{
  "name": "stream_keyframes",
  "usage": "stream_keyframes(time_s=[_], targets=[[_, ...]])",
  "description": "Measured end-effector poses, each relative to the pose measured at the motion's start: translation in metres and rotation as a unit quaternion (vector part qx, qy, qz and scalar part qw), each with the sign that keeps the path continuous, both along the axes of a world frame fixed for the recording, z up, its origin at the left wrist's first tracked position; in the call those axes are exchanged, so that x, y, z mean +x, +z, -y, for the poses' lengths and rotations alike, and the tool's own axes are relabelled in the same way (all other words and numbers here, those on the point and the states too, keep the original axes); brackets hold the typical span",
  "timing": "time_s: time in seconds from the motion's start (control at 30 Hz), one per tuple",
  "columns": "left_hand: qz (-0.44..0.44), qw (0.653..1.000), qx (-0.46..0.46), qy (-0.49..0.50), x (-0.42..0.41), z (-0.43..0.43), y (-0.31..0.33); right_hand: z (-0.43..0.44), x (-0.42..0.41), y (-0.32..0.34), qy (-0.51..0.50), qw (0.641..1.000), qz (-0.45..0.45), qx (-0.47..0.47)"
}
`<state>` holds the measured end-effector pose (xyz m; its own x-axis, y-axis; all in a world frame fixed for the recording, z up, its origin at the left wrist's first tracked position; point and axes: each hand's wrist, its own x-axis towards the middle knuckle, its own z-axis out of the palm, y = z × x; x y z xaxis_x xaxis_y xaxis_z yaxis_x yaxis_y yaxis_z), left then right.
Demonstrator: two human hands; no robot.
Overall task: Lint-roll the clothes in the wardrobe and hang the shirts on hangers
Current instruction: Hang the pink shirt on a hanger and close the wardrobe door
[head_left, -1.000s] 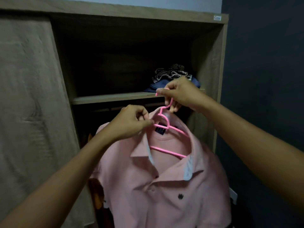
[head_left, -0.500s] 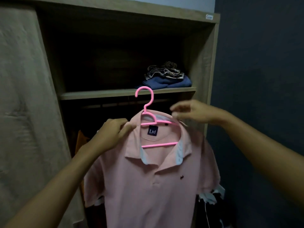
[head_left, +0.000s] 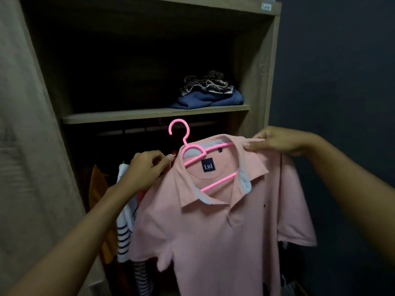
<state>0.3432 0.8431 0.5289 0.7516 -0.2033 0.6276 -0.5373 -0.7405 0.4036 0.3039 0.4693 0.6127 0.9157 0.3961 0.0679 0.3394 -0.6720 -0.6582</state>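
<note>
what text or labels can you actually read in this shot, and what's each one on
"Ltd": white letters on the navy neck label inside the collar of the pink polo shirt.
Sticker at the top right corner of the wardrobe: it carries lettering, too blurred to read.
Small tag above the neck label: too small to read.

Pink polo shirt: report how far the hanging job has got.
Done: the pink polo shirt is on the pink plastic hanger. In hand: the left hand and right hand pinch its shoulders. Left: the hook is free, not yet on the dark rail; folded clothes sit unhung on the wooden shelf.
</note>
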Motion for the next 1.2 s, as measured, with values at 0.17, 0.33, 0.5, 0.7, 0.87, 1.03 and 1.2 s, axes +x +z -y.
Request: stream_keyframes(time_s=[0.17, 0.33, 0.5, 0.7, 0.87, 1.03, 1.2], targets=[[-0.013, 0.999, -0.020, 0.021, 0.018, 0.012, 0.001, 0.004, 0.011, 0.014, -0.039, 0.999, -0.021, -0.030], [-0.042, 0.997, -0.010, 0.066, 0.050, 0.027, -0.008, 0.002, 0.036, 0.019, -0.100, 0.980, 0.055, -0.162], [-0.120, 0.983, 0.008, 0.140, 0.089, 0.044, -0.023, -0.008, 0.066, -0.003, -0.155, 0.971, 0.095, -0.155], [-0.221, 0.952, 0.023, 0.211, 0.131, 0.053, -0.052, -0.026, 0.117, -0.064, -0.178, 0.984, 0.024, -0.008], [-0.251, 0.935, 0.040, 0.249, 0.150, 0.053, -0.057, -0.048, 0.167, -0.110, -0.206, 0.952, -0.023, 0.225], [-0.248, 0.935, 0.076, 0.243, 0.161, 0.058, -0.059, -0.064, 0.193, -0.117, -0.223, 0.947, 0.079, 0.218], [-0.222, 0.940, 0.081, 0.246, 0.164, 0.070, -0.062, -0.075, 0.214, -0.126, -0.216, 0.950, 0.093, 0.203]])
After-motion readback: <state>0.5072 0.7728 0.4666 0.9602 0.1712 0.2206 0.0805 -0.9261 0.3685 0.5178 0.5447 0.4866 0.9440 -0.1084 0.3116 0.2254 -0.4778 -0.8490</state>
